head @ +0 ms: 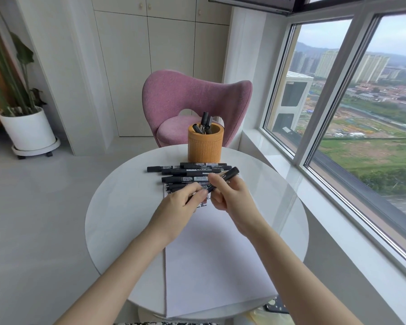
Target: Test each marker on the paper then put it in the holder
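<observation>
Head view showed both hands meeting over the far end of the paper on the round white surface. The right hand held a black marker tilted, its far end raised toward the window, with the fingers closed around the barrel near its lower end. The left hand had its fingers pinched at that lower end, probably on the cap, though the tip itself was hidden. Black test marks showed on the sheet just under the hands. Beyond them lay a loose row of markers across the paper's far edge, and just behind those stood the orange holder with several markers already upright inside. The marker looked light, rigid and smooth-sided plastic, so it would likely roll if set down flat and might twist in a loose grip; a hold on the mid-barrel, with the other hand pulling straight along the axis at the cap, seemed the soundest. The thin paper would probably shift under a firm stroke unless steadied.
</observation>
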{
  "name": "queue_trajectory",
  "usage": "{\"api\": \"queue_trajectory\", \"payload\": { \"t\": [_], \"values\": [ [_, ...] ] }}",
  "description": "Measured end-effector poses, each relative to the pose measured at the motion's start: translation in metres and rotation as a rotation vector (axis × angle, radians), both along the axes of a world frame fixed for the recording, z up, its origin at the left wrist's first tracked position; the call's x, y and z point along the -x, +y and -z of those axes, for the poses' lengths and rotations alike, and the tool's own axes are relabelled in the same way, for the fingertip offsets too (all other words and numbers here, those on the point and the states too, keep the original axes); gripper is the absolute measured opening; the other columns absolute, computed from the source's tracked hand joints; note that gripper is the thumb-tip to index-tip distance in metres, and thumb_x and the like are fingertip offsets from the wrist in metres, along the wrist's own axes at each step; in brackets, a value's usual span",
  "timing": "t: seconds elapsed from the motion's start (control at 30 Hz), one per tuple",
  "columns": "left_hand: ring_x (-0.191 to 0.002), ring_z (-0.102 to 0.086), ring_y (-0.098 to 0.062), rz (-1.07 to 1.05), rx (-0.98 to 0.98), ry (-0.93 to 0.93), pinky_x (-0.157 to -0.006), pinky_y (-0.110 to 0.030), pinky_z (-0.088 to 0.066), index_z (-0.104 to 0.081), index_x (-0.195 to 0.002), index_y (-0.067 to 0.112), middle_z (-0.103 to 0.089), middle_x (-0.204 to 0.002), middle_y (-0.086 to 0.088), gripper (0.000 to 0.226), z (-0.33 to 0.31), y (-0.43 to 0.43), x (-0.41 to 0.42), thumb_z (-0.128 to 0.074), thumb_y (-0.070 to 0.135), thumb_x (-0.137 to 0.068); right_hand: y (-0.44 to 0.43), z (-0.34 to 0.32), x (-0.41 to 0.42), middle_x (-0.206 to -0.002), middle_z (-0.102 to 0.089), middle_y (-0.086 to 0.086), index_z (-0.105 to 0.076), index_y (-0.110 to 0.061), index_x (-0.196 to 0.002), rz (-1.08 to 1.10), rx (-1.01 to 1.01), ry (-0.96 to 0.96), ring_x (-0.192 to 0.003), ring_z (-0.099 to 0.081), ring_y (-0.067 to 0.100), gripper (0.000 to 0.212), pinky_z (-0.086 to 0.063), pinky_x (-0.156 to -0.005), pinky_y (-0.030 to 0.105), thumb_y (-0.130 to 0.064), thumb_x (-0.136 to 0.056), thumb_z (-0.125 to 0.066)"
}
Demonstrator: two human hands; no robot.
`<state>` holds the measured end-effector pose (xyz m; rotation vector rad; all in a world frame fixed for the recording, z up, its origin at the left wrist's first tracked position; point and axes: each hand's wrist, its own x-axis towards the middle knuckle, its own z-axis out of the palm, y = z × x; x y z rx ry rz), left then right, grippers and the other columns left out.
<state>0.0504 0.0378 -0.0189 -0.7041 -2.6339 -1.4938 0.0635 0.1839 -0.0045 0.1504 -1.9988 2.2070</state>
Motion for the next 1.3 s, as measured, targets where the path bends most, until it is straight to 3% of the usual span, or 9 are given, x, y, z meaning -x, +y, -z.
{"api": "queue_trajectory", "payload": {
  "t": [0.13,0.3,0.53,0.67,0.8,0.93,1.03,1.1,1.3],
  "values": [
    [-0.050,-0.031,-0.009,0.085,-0.140,-0.133,-0.050,-0.022,-0.027,-0.055,-0.077,0.022,-0.034,-0.049,0.010,0.028,0.002,0.000,0.006,-0.045,0.045,-0.089,0.000,0.004,0.000,-0.054,-0.027,0.004,-0.044,-0.008,-0.087,0.005,0.018,0.006,-0.048,-0.026,0.016,0.012,-0.027,-0.045,0.020,-0.010,-0.098,-0.049],
    [-0.038,-0.026,-0.003,0.126,-0.193,-0.213,-0.038,-0.010,-0.021,-0.053,-0.077,0.013,-0.029,-0.043,0.011,0.027,0.002,0.001,0.006,-0.044,0.027,-0.098,0.001,0.010,0.002,-0.056,-0.026,0.005,-0.044,0.005,-0.085,-0.016,0.017,0.003,-0.055,-0.026,0.020,0.022,-0.028,-0.046,0.020,-0.012,-0.099,-0.049],
    [-0.042,-0.016,-0.009,0.195,-0.273,-0.371,-0.038,-0.016,-0.016,-0.050,-0.083,0.012,-0.023,-0.046,0.011,0.023,-0.005,-0.002,0.004,-0.043,0.028,-0.098,0.003,0.013,0.003,-0.055,-0.034,0.003,-0.045,0.003,-0.090,-0.049,-0.004,0.025,-0.053,-0.030,0.019,0.022,-0.030,-0.049,0.021,-0.016,-0.101,-0.048],
    [-0.043,-0.021,-0.008,0.169,-0.239,-0.291,-0.039,-0.014,-0.020,-0.056,-0.079,0.018,-0.027,-0.049,0.009,0.022,-0.003,-0.002,0.004,-0.047,0.030,-0.096,0.002,0.012,0.002,-0.056,-0.024,0.004,-0.046,-0.009,-0.086,0.015,0.048,-0.009,-0.051,-0.023,0.017,0.016,-0.023,-0.046,0.021,-0.017,-0.096,-0.056],
    [-0.041,-0.027,-0.003,0.108,-0.246,-0.349,-0.041,-0.012,-0.023,-0.057,-0.090,0.020,-0.033,-0.051,0.011,0.025,-0.003,-0.004,0.003,-0.050,0.044,-0.089,0.006,0.007,0.004,-0.064,-0.013,0.010,-0.040,-0.014,-0.074,0.039,0.062,-0.040,-0.053,-0.014,0.018,0.028,-0.016,-0.042,0.021,-0.018,-0.093,-0.060],
    [-0.054,-0.034,-0.010,-0.001,-0.320,-0.360,-0.046,-0.016,-0.026,-0.051,-0.097,0.016,-0.043,-0.066,0.002,0.016,0.008,-0.012,0.002,-0.035,0.016,-0.098,0.017,0.001,0.009,-0.049,-0.028,0.001,-0.039,-0.015,-0.070,0.166,0.225,-0.108,-0.044,-0.024,0.015,0.026,-0.016,-0.041,0.021,-0.005,-0.092,-0.048],
    [-0.058,-0.042,-0.008,0.035,-0.320,-0.303,-0.053,-0.014,-0.034,-0.048,-0.097,0.018,-0.056,-0.071,0.004,0.011,0.019,-0.018,-0.004,-0.040,0.010,-0.098,0.021,0.002,0.009,-0.053,-0.060,0.012,-0.065,-0.003,-0.089,0.205,0.092,-0.132,-0.049,-0.061,0.025,0.022,-0.025,-0.040,0.020,-0.020,-0.095,-0.050],
    [-0.060,-0.048,-0.008,0.089,-0.291,-0.250,-0.058,-0.015,-0.039,-0.047,-0.097,0.017,-0.066,-0.075,0.003,0.007,0.024,-0.022,-0.007,-0.050,0.012,-0.095,0.019,0.006,0.010,-0.065,-0.069,0.015,-0.067,-0.002,-0.092,0.198,0.005,-0.151,-0.060,-0.070,0.025,0.031,-0.026,-0.041,0.020,-0.031,-0.094,-0.056],
    [-0.080,-0.062,-0.016,0.115,-0.225,-0.259,-0.072,-0.031,-0.044,-0.059,-0.084,0.029,-0.073,-0.088,0.000,0.022,0.027,-0.023,-0.013,-0.077,0.019,-0.076,0.014,0.020,0.018,-0.046,-0.054,0.001,-0.058,-0.012,-0.062,0.310,-0.238,-0.076,-0.040,-0.047,0.009,0.026,-0.031,-0.041,0.015,-0.019,-0.085,-0.069]
  ]
}}
